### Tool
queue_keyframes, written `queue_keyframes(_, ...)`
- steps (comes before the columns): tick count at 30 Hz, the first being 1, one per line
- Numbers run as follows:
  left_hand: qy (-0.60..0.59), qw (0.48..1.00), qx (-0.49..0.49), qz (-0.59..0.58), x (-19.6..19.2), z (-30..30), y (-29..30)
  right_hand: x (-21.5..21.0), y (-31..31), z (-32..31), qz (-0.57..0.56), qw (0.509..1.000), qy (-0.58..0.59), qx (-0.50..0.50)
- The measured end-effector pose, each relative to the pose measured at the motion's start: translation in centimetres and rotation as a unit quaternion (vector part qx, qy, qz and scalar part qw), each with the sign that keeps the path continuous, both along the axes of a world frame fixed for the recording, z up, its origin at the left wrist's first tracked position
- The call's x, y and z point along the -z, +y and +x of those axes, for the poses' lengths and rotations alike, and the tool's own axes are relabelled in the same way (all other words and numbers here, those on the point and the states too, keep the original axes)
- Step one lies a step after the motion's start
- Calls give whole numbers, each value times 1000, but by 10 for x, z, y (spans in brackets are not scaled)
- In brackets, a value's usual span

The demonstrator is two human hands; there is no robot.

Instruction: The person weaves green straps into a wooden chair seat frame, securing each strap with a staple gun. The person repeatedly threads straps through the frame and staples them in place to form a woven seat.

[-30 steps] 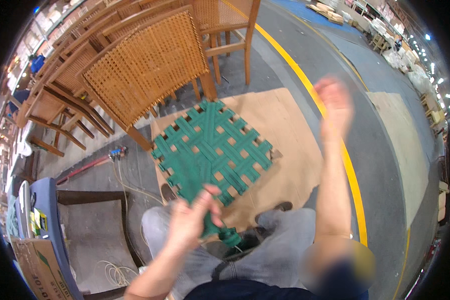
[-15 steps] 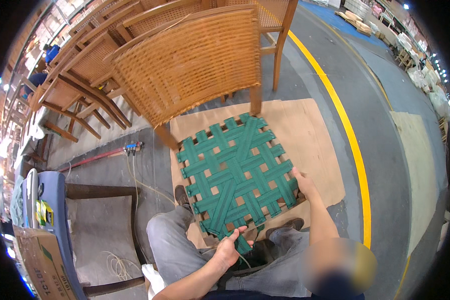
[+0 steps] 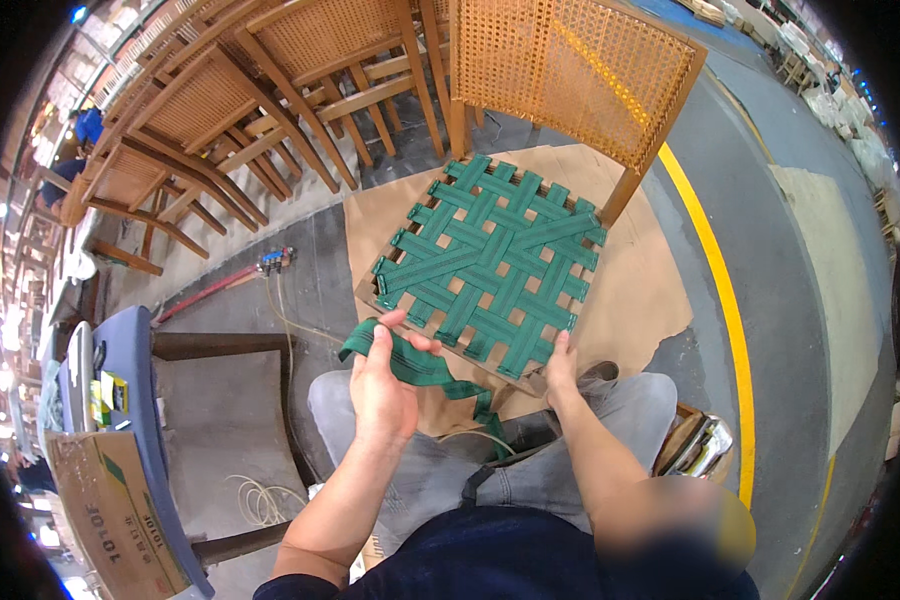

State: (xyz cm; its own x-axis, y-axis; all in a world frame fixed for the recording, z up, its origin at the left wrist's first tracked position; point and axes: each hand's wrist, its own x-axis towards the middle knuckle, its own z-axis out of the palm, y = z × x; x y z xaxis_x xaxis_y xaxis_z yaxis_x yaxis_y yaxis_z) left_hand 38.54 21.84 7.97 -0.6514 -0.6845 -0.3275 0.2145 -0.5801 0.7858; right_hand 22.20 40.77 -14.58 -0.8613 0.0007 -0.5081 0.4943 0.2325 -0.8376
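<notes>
In front of me stands a wooden chair with a cane back (image 3: 570,75). Its seat is a lattice of green elastic webbing (image 3: 495,240), with two straps crossing it slantwise. My left hand (image 3: 385,390) is closed on a loose green webbing strap (image 3: 420,365), just off the seat's near left edge. The strap's tail hangs down between my knees. At the near right corner of the seat frame, my right hand (image 3: 562,375) grips the edge, its fingers partly hidden.
Brown cardboard (image 3: 645,280) lies beneath the chair. More cane-backed chairs (image 3: 315,45) crowd the far left. A blue padded seat (image 3: 135,400) at my left carries a cardboard box (image 3: 120,510). An air hose fitting (image 3: 275,260) lies on the floor; a yellow line (image 3: 715,310) runs along the right.
The chair has turned clockwise, its back swinging from the far left to the far right. My left hand has moved up and left with the strap; my right hand has slid nearer to me.
</notes>
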Motion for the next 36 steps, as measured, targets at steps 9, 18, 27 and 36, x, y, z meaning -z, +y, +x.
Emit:
queue_keyframes(9,91,924,-12,-372,-143,9,33,-58,8,38,172,921,293,-188)
queue_keyframes(18,-27,752,-116,-649,-204,-11,6,-142,-23,74,-38,718,36,-694)
queue_keyframes(27,-449,726,1,-522,-108,-17,-224,-205,39,100,-219,839,-30,-498)
queue_keyframes(36,-63,868,462,170,107,-3,49,-154,63,66,-379,860,-252,-232)
